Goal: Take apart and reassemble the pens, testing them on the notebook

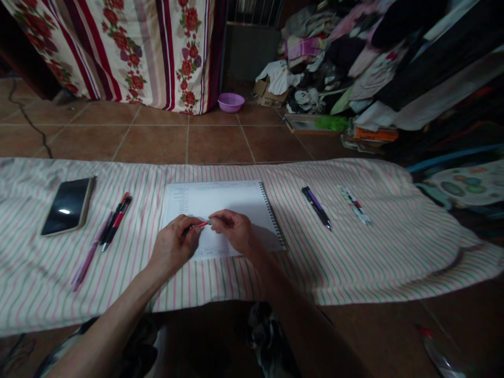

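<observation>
Over a white spiral notebook (236,197), my two hands meet at a red pen (202,223). My left hand (175,239) is closed around the pen's body. The fingers of my right hand (232,228) pinch its other end, where a small pale or metallic tip shows; I cannot make out whether that part is loose. The notebook lies on a striped cloth, with its black coil along the right side and faint printed lines on the page. My hands hide part of the page.
On the striped cloth (354,268), a phone (66,206) and several pens (114,223) lie left. Dark and purple pens (316,207) and white patterned pens (354,205) lie right. Beyond stand a floral curtain (153,52), a purple basin (231,102) and heaped clothes (326,52).
</observation>
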Demonstrator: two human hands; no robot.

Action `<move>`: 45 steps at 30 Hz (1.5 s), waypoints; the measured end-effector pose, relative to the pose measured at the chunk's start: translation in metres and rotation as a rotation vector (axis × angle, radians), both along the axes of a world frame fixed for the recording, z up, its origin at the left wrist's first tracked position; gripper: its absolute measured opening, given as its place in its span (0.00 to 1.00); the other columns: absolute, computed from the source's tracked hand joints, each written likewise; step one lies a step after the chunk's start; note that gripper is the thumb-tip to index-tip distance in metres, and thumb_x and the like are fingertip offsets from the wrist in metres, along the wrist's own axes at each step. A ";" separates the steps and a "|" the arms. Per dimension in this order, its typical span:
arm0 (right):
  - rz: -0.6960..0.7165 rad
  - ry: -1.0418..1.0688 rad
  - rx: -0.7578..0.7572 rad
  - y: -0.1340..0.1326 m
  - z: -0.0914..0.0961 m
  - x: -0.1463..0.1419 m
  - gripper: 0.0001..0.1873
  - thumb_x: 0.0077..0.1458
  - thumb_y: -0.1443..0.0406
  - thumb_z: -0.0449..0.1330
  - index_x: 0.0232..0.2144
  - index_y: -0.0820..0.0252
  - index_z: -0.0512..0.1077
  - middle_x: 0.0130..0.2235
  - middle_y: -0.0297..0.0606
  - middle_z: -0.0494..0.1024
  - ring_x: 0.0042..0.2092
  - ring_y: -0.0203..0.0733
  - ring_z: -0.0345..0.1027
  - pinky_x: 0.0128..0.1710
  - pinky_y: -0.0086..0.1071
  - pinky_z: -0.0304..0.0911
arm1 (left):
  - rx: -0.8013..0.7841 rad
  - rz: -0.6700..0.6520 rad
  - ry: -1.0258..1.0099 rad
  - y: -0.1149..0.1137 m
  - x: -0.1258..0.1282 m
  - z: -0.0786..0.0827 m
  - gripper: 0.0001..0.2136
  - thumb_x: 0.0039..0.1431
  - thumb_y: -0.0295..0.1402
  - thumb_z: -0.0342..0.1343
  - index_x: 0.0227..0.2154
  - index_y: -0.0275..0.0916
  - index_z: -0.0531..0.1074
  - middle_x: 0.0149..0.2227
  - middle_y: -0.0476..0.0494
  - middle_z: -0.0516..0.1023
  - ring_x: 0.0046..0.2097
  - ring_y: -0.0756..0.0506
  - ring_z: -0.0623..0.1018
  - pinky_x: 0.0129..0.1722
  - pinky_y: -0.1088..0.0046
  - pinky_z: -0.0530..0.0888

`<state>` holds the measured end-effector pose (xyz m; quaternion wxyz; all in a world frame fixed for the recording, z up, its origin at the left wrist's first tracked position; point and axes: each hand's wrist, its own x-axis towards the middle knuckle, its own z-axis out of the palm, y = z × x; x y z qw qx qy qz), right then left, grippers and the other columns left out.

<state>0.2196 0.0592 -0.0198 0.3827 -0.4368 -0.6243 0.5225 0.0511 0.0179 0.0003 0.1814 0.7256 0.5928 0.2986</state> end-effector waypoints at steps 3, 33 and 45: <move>-0.016 0.065 -0.036 0.001 -0.002 -0.001 0.08 0.48 0.63 0.58 0.31 0.59 0.73 0.25 0.32 0.73 0.27 0.32 0.66 0.29 0.26 0.62 | -0.027 0.009 0.009 0.000 0.001 0.000 0.10 0.59 0.36 0.46 0.35 0.40 0.71 0.34 0.45 0.76 0.36 0.46 0.76 0.36 0.70 0.71; -0.024 0.022 0.006 0.000 0.000 -0.002 0.09 0.49 0.61 0.57 0.30 0.60 0.73 0.25 0.33 0.74 0.28 0.33 0.67 0.30 0.26 0.62 | -0.019 0.020 -0.004 -0.001 0.004 0.001 0.09 0.58 0.35 0.46 0.36 0.41 0.71 0.34 0.46 0.75 0.37 0.46 0.75 0.37 0.70 0.71; -0.057 -0.025 0.018 -0.001 0.001 -0.002 0.09 0.49 0.60 0.57 0.28 0.60 0.73 0.25 0.33 0.74 0.28 0.33 0.67 0.30 0.27 0.61 | -0.025 0.033 -0.020 0.000 0.005 -0.001 0.09 0.58 0.35 0.47 0.36 0.39 0.71 0.35 0.45 0.75 0.37 0.46 0.75 0.38 0.69 0.71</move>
